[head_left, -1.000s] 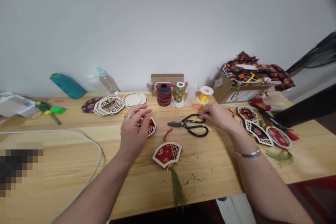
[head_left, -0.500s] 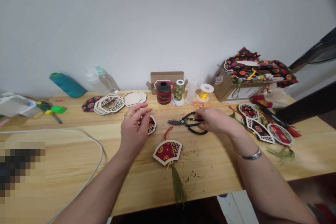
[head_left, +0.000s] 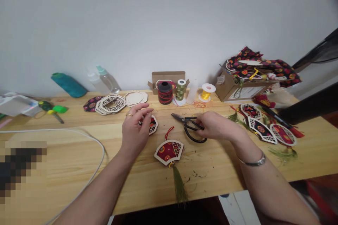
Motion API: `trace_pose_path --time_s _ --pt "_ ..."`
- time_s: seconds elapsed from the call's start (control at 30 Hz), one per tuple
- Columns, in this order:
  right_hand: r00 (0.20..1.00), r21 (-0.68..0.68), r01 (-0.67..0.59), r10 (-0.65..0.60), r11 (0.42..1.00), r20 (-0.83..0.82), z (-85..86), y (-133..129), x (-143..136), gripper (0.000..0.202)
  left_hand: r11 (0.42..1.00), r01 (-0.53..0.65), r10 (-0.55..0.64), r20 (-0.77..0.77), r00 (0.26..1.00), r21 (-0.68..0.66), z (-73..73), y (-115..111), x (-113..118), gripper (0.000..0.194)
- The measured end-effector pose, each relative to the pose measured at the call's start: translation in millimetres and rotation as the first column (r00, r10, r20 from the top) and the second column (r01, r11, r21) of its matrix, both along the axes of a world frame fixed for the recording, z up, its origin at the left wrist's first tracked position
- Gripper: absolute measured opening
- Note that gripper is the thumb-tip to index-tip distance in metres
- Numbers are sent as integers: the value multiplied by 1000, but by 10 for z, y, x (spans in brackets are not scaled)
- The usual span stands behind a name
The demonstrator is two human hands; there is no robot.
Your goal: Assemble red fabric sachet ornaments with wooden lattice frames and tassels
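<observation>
Scissors and tasselled ornament on a wooden tabletop. The right hand grasps the black scissors by the handle loops, its fingertips partly hidden; the blades, seemingly together, point leftward. The left hand is loosely curled and appears to hold nothing; it partly covers a lattice ornament, and whether it touches this piece cannot be told. Nearer the wearer, between the two forearms, lies the fan-shaped ornament, its red cord loop extending toward the scissors and its green tassel toward the near edge. Beyond the scissors stand a spool of red and black cord and a spool of yellow thread. Probable faults: with the grip set on the loops, a leftward swing could bring the points against the left fingers; a low sweep toward the wearer could catch the cord loop or shift the ornament; careless closing near the tassel could cut strands unevenly. The dark scraps beside the tassel might also cling to its threads if it were dragged sideways.
</observation>
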State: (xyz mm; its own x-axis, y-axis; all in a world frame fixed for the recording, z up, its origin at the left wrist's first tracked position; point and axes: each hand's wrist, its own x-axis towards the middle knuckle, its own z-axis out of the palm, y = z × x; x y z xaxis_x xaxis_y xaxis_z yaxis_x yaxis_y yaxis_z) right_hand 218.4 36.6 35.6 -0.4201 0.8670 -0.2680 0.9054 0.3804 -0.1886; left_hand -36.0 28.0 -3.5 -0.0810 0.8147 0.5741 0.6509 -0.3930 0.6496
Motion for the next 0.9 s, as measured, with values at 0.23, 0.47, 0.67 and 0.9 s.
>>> trace_pose_path --time_s 0.23,0.47,0.67,0.9 --pt "996 -97 76 -72 992 43 -80 63 -6 8 1000 20 -20 20 1000 -3 -23 5 -7 16" --pt "965 199 247 -259 948 36 -53 85 95 26 999 38 -38 14 999 0 11 -36 21 16" --pt "920 94 49 -8 994 -392 -124 -108 -257 16 998 60 -61 -7 998 -6 6 -43 36 16" --pt "916 48 -99 110 994 -387 -170 -184 -378 13 915 208 -270 -143 952 -346 142 -144 49 14"
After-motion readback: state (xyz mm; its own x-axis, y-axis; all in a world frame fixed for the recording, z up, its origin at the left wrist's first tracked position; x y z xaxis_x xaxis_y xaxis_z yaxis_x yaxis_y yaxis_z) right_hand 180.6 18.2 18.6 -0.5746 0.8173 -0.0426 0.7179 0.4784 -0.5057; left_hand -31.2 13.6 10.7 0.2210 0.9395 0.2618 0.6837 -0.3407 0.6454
